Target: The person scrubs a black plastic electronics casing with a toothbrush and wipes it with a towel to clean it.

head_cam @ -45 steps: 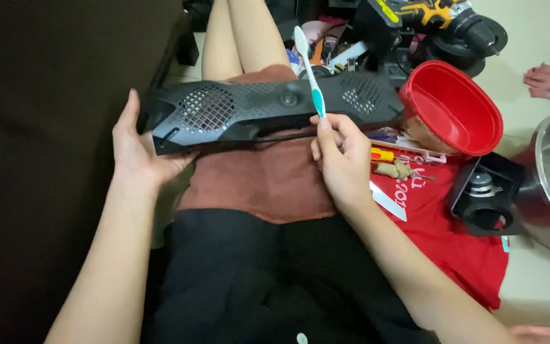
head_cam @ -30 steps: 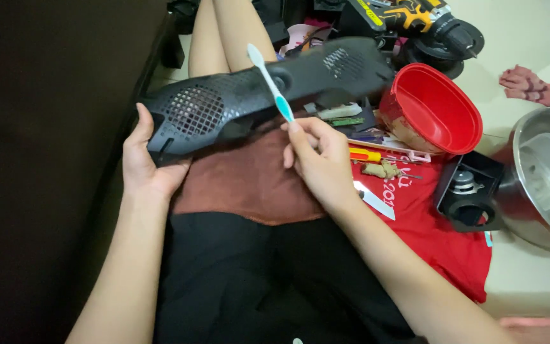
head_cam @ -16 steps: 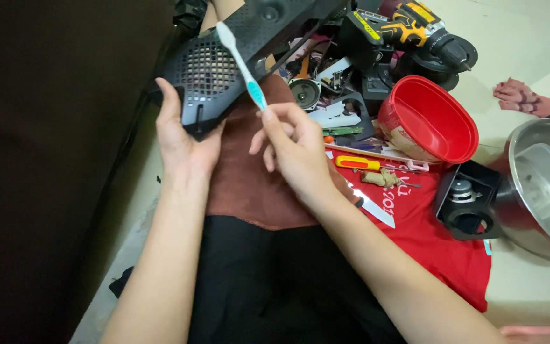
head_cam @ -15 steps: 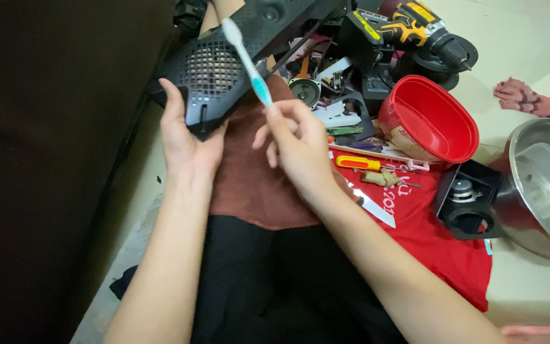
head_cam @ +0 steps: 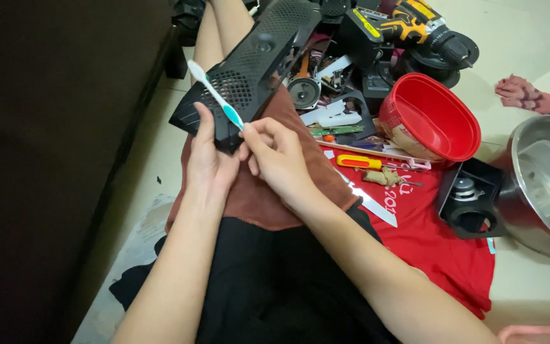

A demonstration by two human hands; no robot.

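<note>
My left hand (head_cam: 210, 167) grips the near end of a long black plastic casing (head_cam: 249, 67) with perforated grilles; the casing points up and away over my legs. My right hand (head_cam: 276, 157) pinches the handle of a white and teal toothbrush (head_cam: 214, 95), whose head lies against the grille near the casing's near end. Both hands rest over a brown cloth (head_cam: 268, 191) spread on my lap.
To the right a red cloth (head_cam: 434, 242) carries a red plastic bowl (head_cam: 429, 117), an orange-handled tool (head_cam: 359, 162), a blade and a black speaker box (head_cam: 470, 207). A steel pot (head_cam: 542, 185) stands at the far right. A yellow-black drill (head_cam: 418, 28) and loose parts lie beyond.
The casing has swung from lying crosswise on my lap to pointing away, near end in my left hand. My right hand with the toothbrush has followed it left, close to my left hand.
</note>
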